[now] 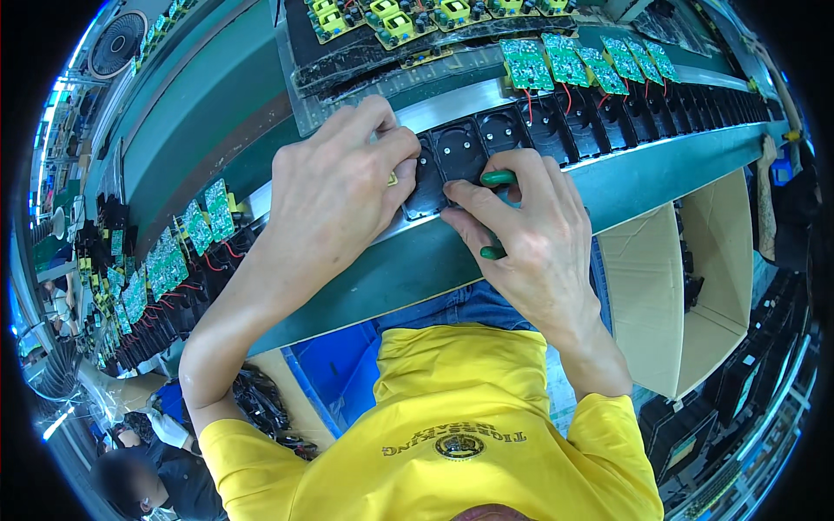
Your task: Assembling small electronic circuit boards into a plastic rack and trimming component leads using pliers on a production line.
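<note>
My left hand point(343, 178) is closed, its curled fingertips down at the left side of a black plastic casing point(426, 184). A small yellow bit shows by its fingers, and the hand hides the rest of what they hold. Opposite, my right hand point(539, 234) has its index finger and thumb at the casing's right edge. Rounded green ends, like the handles of a hand tool point(498, 177), stick out of that hand; the tool's head is hidden. More open black casings point(499, 130) stand side by side, and green circuit boards point(526, 65) with red wires lean over those further right.
Above the row sits a black tray point(347, 56) of boards with yellow transformers. More wired boards point(169, 260) line the left. An open cardboard box point(643, 295) stands at the right, a blue bin point(334, 365) below the bench edge. Another person point(165, 478) is at lower left.
</note>
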The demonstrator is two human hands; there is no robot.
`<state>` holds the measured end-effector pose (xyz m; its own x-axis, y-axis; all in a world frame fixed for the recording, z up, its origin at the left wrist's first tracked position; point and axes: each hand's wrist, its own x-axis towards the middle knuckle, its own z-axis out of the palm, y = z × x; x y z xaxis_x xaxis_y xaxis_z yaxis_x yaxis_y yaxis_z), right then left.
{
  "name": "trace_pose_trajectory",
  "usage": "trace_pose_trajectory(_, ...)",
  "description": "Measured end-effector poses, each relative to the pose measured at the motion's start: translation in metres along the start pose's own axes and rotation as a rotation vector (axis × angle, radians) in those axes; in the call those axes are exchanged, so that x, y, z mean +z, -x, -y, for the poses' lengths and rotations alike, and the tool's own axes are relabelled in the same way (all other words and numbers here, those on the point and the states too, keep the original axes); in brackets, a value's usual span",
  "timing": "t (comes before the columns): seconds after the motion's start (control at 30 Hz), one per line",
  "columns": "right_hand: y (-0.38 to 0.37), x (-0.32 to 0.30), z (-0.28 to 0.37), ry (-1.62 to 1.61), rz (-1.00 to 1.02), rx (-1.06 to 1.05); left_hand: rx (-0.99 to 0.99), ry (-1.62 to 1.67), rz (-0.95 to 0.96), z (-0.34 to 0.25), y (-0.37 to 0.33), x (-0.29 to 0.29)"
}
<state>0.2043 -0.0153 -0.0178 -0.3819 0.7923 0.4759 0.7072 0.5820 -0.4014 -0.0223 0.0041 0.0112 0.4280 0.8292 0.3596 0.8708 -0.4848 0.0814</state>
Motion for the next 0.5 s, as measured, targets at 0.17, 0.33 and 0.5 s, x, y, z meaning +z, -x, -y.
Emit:
trace_pose_trajectory(0.17,0.001,-0.012,0.005,0.035,0.013,0.000,-0.023,0.039,0.034,-0.008,-0.003,0.000)
trace_pose_trajectory(0.33,-0.001,-0.015,0.007,-0.056,0.014,-0.024,-0.035,-0.022,0.012,-0.012,0.006,0.009)
trace_pose_trajectory(0.5,-0.035,-0.047,0.029,-0.856,0.106,0.237,-0.045,-0.053,0.012,-0.006,0.012,0.007)
